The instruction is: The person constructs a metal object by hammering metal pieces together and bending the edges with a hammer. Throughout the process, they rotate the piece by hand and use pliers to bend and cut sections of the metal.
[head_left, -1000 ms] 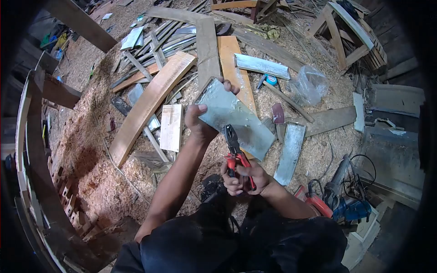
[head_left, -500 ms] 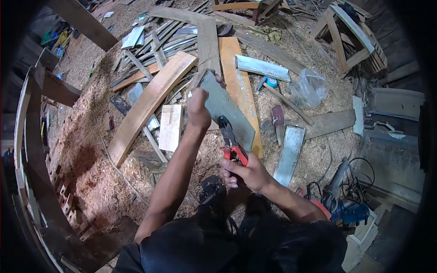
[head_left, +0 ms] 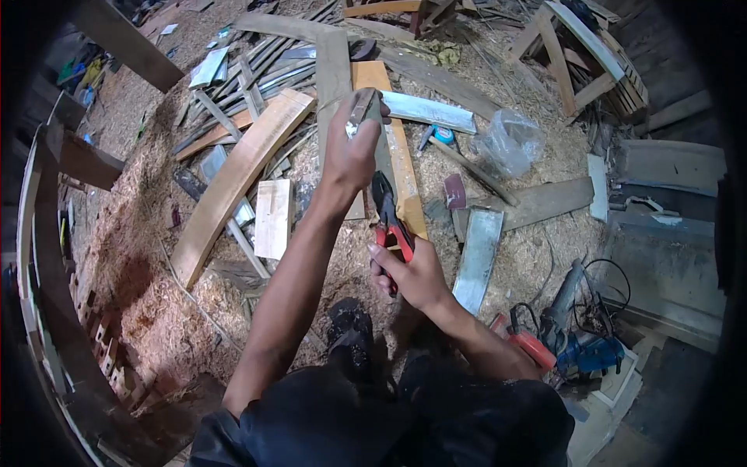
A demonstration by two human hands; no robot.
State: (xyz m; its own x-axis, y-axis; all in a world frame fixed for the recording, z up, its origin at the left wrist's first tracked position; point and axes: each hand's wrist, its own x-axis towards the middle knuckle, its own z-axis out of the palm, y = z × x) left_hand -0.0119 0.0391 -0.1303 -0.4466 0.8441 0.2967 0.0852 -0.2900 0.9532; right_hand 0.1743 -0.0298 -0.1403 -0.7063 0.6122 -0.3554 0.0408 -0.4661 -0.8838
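Observation:
My left hand (head_left: 350, 148) is closed around a grey-green board (head_left: 382, 158), raised in front of me and turned so its narrow end faces me. Part of the board is hidden behind the fingers. Dark-jawed pliers with red handles (head_left: 387, 204) are gripped in my right hand (head_left: 410, 274). Their jaws point up and overlap the lower part of the board in this view. Beneath lies a long orange-brown plank (head_left: 405, 171), partly covered by the hands and pliers.
Wood shavings cover the floor. Left lies a curved plank (head_left: 241, 187) beside a short pale block (head_left: 274, 218). To the right are a blue tape measure (head_left: 443, 135), a hammer (head_left: 475, 170), a clear plastic bag (head_left: 510, 144), a whitish board (head_left: 478, 261) and a blue power tool (head_left: 591, 354).
The board has turned from showing its broad face to nearly edge-on, and my left hand has risen with it. The pliers remain in my right hand. The view has shifted slightly.

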